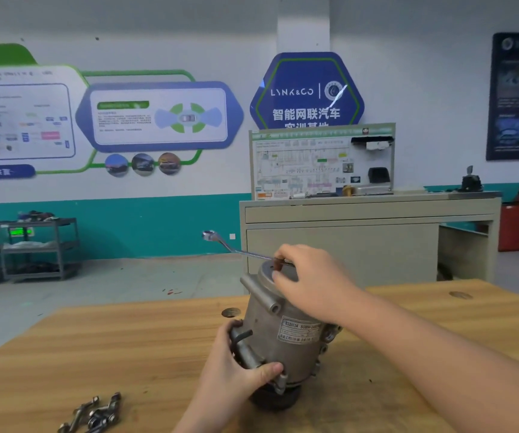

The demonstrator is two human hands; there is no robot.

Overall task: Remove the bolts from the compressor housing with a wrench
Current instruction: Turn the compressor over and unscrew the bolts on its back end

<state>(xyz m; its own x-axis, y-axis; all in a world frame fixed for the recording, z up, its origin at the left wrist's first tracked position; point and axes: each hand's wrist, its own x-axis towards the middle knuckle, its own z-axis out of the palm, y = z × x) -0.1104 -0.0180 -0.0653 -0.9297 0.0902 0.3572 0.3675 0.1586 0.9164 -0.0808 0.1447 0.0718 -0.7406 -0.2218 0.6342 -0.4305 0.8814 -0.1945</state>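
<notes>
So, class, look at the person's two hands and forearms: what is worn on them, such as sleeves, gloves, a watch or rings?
Nothing that shows. The left hand and right hand are bare, without gloves, and no rings can be seen on the fingers in view. Both forearms are uncovered as far as the picture's edge: no sleeves, watch or wristband in sight.

1. The wrench [236,250] handle's near end is hidden under the right hand [311,281] atop the compressor housing [278,335].
2. The housing's label text is too blurred to read.
3. Left of the housing, the loose metal parts [94,414] are cut by the bottom edge.
</notes>
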